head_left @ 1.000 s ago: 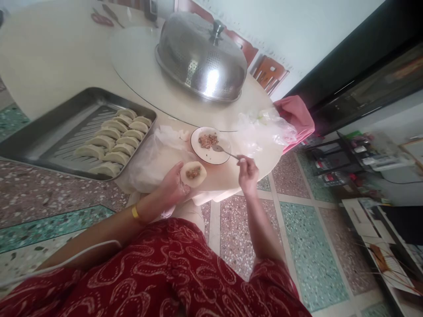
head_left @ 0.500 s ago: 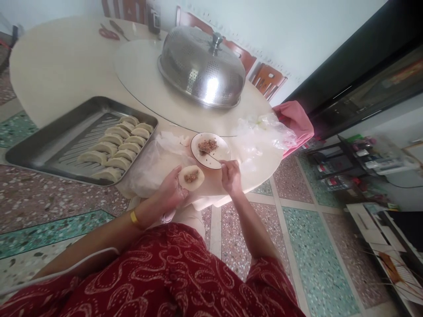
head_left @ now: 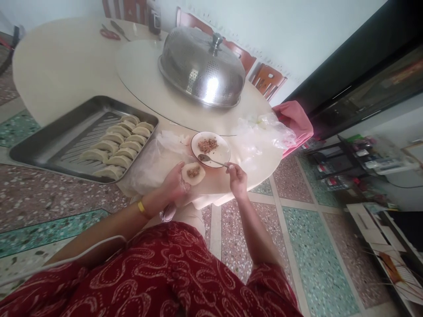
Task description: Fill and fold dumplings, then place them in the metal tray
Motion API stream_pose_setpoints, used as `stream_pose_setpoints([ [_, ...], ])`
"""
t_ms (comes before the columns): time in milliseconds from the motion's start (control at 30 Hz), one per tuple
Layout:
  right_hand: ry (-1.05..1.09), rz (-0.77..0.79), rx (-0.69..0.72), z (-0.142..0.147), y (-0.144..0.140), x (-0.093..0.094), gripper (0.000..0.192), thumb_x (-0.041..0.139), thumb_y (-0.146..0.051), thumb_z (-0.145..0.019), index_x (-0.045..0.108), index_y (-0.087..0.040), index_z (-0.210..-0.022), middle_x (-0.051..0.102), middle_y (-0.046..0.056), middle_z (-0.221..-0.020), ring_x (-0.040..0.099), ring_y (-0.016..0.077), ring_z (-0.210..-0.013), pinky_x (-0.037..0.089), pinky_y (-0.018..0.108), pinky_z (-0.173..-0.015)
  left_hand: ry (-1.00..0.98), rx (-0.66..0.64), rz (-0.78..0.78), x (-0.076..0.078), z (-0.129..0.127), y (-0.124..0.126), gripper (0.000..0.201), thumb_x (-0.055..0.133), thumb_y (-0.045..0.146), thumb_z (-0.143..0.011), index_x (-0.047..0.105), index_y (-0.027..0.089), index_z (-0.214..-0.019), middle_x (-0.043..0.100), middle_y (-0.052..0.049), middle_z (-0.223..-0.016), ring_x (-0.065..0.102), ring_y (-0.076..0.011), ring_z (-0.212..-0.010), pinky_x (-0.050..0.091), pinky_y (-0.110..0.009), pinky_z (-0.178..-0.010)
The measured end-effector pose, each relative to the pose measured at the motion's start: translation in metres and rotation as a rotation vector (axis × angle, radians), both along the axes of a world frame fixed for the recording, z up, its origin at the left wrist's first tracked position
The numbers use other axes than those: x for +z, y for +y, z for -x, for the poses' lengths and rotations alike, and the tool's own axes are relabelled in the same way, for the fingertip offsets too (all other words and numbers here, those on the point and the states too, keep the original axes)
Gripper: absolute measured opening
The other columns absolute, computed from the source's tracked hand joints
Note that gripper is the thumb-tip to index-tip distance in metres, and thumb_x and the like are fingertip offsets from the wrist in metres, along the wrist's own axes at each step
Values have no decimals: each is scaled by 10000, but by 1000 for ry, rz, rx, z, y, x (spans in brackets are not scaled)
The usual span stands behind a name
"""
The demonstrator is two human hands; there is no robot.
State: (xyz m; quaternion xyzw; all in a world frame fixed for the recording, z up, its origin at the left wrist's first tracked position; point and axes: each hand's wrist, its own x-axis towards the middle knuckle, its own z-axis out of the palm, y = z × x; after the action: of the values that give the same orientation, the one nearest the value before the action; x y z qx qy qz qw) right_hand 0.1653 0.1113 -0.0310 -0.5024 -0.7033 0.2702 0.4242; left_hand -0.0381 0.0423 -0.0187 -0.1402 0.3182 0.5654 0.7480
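Near the table's front edge, my left hand [head_left: 174, 182] is closed on a round dumpling wrapper [head_left: 198, 178]. A small mound of minced filling [head_left: 193, 172] lies in the middle of the wrapper. My right hand [head_left: 237, 178] grips the end of a metal spoon [head_left: 215, 162]. The spoon's bowl rests over the near part of a white plate [head_left: 225, 150] with a dark rim. More filling [head_left: 207, 145] is heaped on the far side of that plate. To the left, a dark metal tray [head_left: 42, 136] holds two rows of folded dumplings [head_left: 116, 138].
A perforated steel dome lid [head_left: 201, 66] with a knob stands on the turntable [head_left: 135, 70]. Crumpled clear plastic [head_left: 148, 169] lies between tray and plate. Another plastic bag [head_left: 264, 132] and a pink cloth [head_left: 294, 121] are at the right. Red scissors [head_left: 110, 34] lie at the far left.
The spoon has shifted from the filling heap toward the plate's near side as my right hand moved slightly right. My left hand and wrapper moved a little up and right.
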Motion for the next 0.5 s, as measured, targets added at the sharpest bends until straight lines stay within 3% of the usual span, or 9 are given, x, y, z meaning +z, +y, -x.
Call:
stream_pose_setpoints([
  [167, 58, -33, 53, -4, -21, 12, 323, 490, -456, -953, 682, -222, -842, 630, 10, -708, 669, 193, -851, 530, 336, -772, -21, 23, -32, -4, 3, 4, 439, 339, 312, -1030, 570, 42, -1288, 739, -124, -904, 723, -207, -799, 579, -315, -833],
  [300, 41, -140, 173, -7, -43, 20, 232, 505, -358, -969, 645, -245, -823, 685, 32, -847, 667, 197, -891, 535, 353, -768, -43, 44, -34, -1, 4, -1, 460, 323, 315, -1036, 573, 27, -1293, 742, -125, -897, 721, -199, -819, 570, -308, -870],
  [500, -105, -314, 332, -3, -59, 29, 193, 470, -292, -982, 660, -273, -1007, 681, 40, -840, 607, 212, -825, 519, 387, -701, 3, 106, -2, 4, 8, -11, 414, 384, 292, -1025, 609, 36, -1260, 746, -101, -835, 717, -185, -758, 585, -277, -787],
])
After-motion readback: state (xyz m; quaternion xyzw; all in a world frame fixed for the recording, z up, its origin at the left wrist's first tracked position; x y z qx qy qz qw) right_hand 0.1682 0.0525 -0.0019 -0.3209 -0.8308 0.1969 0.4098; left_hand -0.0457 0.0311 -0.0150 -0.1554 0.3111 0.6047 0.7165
